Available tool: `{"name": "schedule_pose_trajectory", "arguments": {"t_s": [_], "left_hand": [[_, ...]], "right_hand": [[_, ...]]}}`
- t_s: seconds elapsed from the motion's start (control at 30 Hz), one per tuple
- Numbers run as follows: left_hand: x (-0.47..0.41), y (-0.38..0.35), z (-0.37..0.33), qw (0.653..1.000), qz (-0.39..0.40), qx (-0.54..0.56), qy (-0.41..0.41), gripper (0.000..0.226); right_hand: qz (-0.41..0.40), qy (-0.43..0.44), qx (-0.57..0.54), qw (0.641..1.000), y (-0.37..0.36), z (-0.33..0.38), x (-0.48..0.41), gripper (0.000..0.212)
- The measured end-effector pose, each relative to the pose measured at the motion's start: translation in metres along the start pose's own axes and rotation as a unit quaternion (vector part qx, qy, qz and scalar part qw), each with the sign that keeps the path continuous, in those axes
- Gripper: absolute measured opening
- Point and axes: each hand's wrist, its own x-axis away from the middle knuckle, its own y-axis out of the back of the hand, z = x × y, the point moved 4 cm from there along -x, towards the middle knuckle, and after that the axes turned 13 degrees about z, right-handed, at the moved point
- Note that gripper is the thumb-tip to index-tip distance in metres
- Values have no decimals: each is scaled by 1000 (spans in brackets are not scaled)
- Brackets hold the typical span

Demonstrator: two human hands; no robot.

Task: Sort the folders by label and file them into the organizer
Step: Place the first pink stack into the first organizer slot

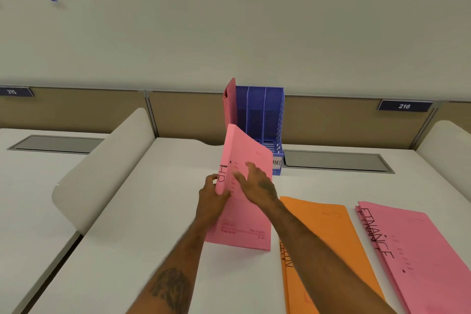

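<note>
A pink folder marked HR (242,214) stands tilted above the desk, in front of the blue organizer (265,120). My left hand (212,197) grips its left edge. My right hand (257,183) lies flat against its front face with fingers spread. Another pink folder (229,104) stands upright in the organizer's left slot. The other two slots look empty. On the desk to the right lie orange folders (328,234) and pink folders marked FINANCE (413,245). A white label on the organizer's front is partly hidden behind the held folder.
A white curved divider (102,168) rises at the desk's left side, another (448,143) at the far right. A grey cable tray cover (336,160) sits to the right of the organizer. Beige partition panels with number plates 215 and 216 run along the back.
</note>
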Motion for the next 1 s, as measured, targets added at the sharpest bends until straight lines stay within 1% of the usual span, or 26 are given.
{"name": "schedule_pose_trajectory", "arguments": {"t_s": [0.1,0.2,0.23,0.33,0.37,0.43,0.5,0.63,0.73,0.8,0.87,0.93,1.0], "left_hand": [[-4,-7,-26,1000,-5,9,-25,38],[-7,-16,-43,999,-21,-21,-36,35],[-9,-19,-47,998,-31,-38,-49,32],[-13,-27,-53,989,-73,-96,-82,13],[-15,-27,-54,986,-92,-104,-90,10],[-18,-29,-57,981,-125,-105,-103,13],[-22,-29,-60,978,-141,-103,-111,22],[-38,-24,-61,979,-135,-104,-115,33],[-49,-12,-66,976,-109,-117,-149,39],[-59,0,-70,970,-73,-120,-198,50],[-72,18,-75,968,-51,-81,-234,58],[-86,40,-88,961,-74,-69,-257,56],[-105,60,-111,952,-97,-119,-265,47]], "right_hand": [[-34,7,-2,999,40,37,-5,71],[-72,-1,31,997,75,65,-6,83],[-88,-2,45,995,85,72,-7,83],[-126,-7,83,988,109,89,-10,68],[-138,-10,88,986,114,93,-13,62],[-158,-18,88,983,119,97,-20,53],[-168,-28,91,981,121,100,-27,51],[-167,-48,81,982,125,108,-42,50],[-181,-40,70,980,130,116,-53,46],[-197,-29,62,978,136,122,-58,44],[-213,-15,56,975,143,128,-65,43],[-229,6,50,972,149,135,-71,46],[-241,39,51,969,156,144,-79,49]]}}
